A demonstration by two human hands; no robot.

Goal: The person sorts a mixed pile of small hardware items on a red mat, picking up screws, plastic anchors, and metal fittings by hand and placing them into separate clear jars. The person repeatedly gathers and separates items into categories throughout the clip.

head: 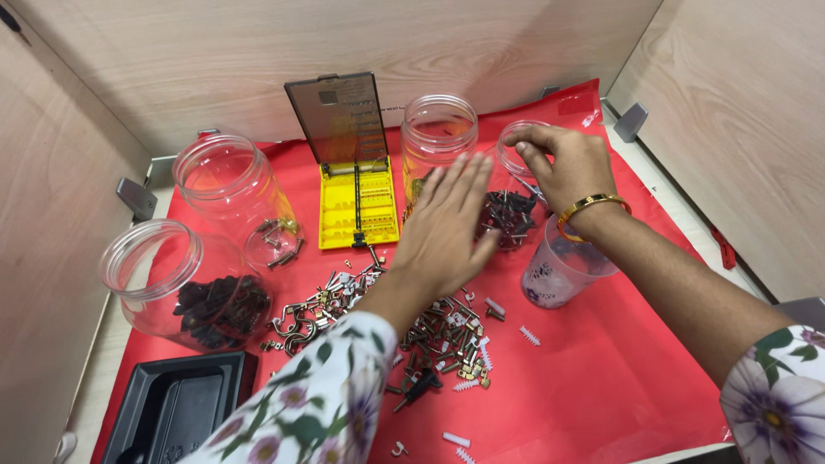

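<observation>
My left hand reaches flat and palm down, fingers spread, toward a small heap of dark screws on the red mat. My right hand, with a gold bangle on its wrist, hovers over the same heap, fingers curled beside the rim of a small clear jar; whether it pinches a screw I cannot tell. A tall clear jar stands just behind my left hand. A clear plastic cup sits under my right wrist. Mixed hooks, screws and white wall plugs lie scattered below my left forearm.
An open yellow screwdriver-bit case stands at the back centre. Two big clear jars lie at left, one with a few metal parts, one holding dark pieces. A black tray sits at the front left. Wooden walls enclose the space.
</observation>
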